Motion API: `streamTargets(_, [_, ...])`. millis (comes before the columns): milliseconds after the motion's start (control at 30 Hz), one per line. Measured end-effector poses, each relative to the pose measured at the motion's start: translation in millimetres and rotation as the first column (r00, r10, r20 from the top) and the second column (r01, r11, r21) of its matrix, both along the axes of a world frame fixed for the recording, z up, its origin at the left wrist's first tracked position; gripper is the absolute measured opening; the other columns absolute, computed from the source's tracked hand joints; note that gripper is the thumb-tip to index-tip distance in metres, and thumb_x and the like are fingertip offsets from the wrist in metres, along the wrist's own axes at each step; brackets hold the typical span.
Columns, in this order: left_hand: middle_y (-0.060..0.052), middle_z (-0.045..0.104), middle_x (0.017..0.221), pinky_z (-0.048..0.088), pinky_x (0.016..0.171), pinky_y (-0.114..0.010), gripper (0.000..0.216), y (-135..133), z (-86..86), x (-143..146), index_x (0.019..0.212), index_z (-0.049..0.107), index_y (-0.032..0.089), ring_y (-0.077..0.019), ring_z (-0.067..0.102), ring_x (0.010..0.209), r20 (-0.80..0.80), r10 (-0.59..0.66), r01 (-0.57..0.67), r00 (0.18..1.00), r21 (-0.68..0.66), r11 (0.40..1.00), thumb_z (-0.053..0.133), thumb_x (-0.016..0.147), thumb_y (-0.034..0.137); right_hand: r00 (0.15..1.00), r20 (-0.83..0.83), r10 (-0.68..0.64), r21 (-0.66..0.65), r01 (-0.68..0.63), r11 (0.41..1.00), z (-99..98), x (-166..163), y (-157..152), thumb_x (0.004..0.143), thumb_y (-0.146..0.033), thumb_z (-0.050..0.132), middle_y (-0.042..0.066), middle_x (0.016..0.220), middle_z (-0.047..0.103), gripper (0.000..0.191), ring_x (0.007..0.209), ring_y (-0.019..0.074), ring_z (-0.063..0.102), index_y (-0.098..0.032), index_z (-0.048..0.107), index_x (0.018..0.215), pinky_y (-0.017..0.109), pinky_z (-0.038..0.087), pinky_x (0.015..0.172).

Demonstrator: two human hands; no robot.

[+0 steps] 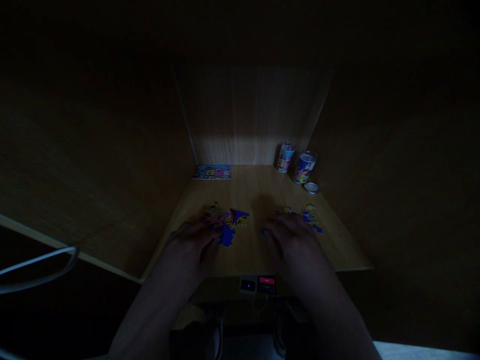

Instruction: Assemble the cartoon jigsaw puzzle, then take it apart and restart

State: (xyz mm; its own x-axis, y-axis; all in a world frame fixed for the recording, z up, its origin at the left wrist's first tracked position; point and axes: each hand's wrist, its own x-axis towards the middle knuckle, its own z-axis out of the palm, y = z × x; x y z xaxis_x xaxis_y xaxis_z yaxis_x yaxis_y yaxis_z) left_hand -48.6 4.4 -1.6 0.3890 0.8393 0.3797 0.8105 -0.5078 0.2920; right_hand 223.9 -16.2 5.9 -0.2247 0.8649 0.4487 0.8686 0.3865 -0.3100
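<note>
The scene is very dim. My left hand [193,240] lies on a small wooden desk [255,195], fingers curled against a joined cluster of blue and yellow jigsaw pieces [228,222]. My right hand [288,237] rests palm down with its fingers stretched flat, just left of a scatter of loose puzzle pieces [309,216]. I cannot see anything held in either hand.
At the back right stand two cartoon-printed tins [285,157] [305,167] with a round lid [311,188] lying in front. A picture card [212,172] lies at the back left. Wooden walls close in the desk. A small device [258,285] sits below the front edge.
</note>
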Motion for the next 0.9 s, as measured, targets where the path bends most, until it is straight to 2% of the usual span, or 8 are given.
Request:
streamTargets(167, [-0.002,0.079,0.121,0.059,0.098,-0.049,0.011,-4.6,4.3,-0.4,0.102,0.08,0.03,-0.0282,0.072,0.113,0.069,-0.106,0.11,0.992,-0.053,0.993,0.077,0.096,0.022,0.997,-0.003,0.08,-0.053,-0.08,0.995,-9.5,-32.9,-3.2,0.11,-0.026,0.055,0.009,0.137,0.075,0.03,0.127,0.0298,0.064,-0.022,0.075,0.132,0.051,0.049,0.117])
streamTargets(333, [-0.002,0.079,0.114,0.058,0.098,-0.044,0.01,-9.5,12.7,8.2,0.09,0.071,0.025,-0.0251,0.072,0.11,0.172,-0.107,0.136,0.979,-0.168,0.976,0.076,0.097,0.019,0.998,0.007,0.054,-0.123,-0.053,0.991,-14.1,-34.4,-0.1,0.11,-0.029,0.055,0.009,0.129,0.077,0.028,0.121,0.0289,0.066,-0.023,0.076,0.128,0.051,0.051,0.114])
streamTargets(433, [-0.003,0.077,0.112,0.059,0.095,-0.044,0.005,-10.3,8.6,13.9,0.102,0.071,0.025,-0.0255,0.072,0.106,0.193,-0.029,0.064,0.981,-0.179,0.982,0.075,0.099,0.022,0.999,0.029,-0.033,-0.119,0.036,0.992,-16.7,-31.2,1.8,0.108,-0.028,0.055,0.013,0.13,0.075,0.029,0.123,0.032,0.065,-0.019,0.077,0.125,0.053,0.051,0.113])
streamTargets(500, [-0.005,0.076,0.117,0.059,0.099,-0.047,0.018,-9.4,3.1,17.4,0.115,0.072,0.026,-0.028,0.071,0.111,0.175,-0.007,0.032,0.984,-0.139,0.99,0.078,0.098,0.025,0.996,0.041,-0.073,-0.11,0.078,0.991,-18.8,-30.3,2.4,0.107,-0.028,0.055,0.016,0.131,0.074,0.028,0.125,0.0345,0.064,-0.018,0.076,0.122,0.056,0.051,0.112])
streamTargets(600, [-0.007,0.073,0.126,0.057,0.105,-0.052,0.027,-6.9,-3.7,22.4,0.126,0.074,0.028,-0.0307,0.068,0.118,0.109,-0.046,0.055,0.993,-0.083,0.995,0.077,0.099,0.026,0.997,0.034,-0.068,-0.096,0.071,0.993,-21.6,-31.0,2.4,0.106,-0.032,0.058,0.015,0.128,0.073,0.026,0.123,0.0358,0.064,-0.019,0.074,0.122,0.058,0.051,0.112])
streamTargets(733, [-0.008,0.072,0.125,0.057,0.103,-0.055,0.027,-5.6,-4.3,27.9,0.127,0.075,0.028,-0.0315,0.068,0.115,0.051,-0.068,0.071,0.996,-0.058,0.996,0.077,0.1,0.028,0.998,0.008,-0.057,-0.08,0.058,0.995,-23.6,-33.0,1.6,0.103,-0.039,0.065,0.017,0.125,0.073,0.027,0.121,0.0374,0.064,-0.019,0.072,0.121,0.06,0.051,0.11])
streamTargets(900, [-0.007,0.074,0.124,0.057,0.104,-0.052,0.028,-7.0,-1.0,30.8,0.122,0.075,0.027,-0.0305,0.068,0.116,0.073,-0.125,0.131,0.989,-0.08,0.988,0.084,0.095,0.028,0.995,-0.009,-0.099,-0.06,0.099,0.993,-23.9,-33.1,0.5,0.1,-0.035,0.069,0.02,0.126,0.071,0.028,0.121,0.0393,0.063,-0.016,0.07,0.121,0.06,0.051,0.108])
